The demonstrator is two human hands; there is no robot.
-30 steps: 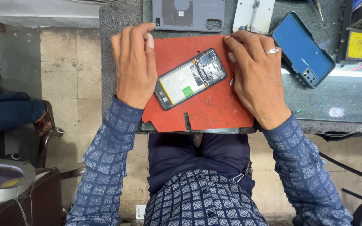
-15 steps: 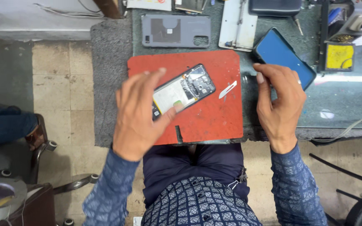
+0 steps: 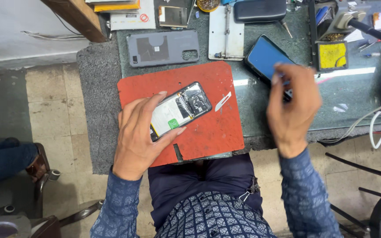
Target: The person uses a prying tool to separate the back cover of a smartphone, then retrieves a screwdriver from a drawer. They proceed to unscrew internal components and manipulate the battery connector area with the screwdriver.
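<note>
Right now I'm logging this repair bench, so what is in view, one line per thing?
opened phone: one, black frame with its insides showing, on the red mat
red mat: one, at the bench's front edge
small blade: one, pale, on the mat right of the opened phone
grey back cover: one, behind the mat
blue phone: one, right of the mat, partly behind the right hand
yellow sponge tray: one, far right
left hand: rests on the opened phone
right hand: raised over the blue phone; whether it grips anything is unclear
</note>
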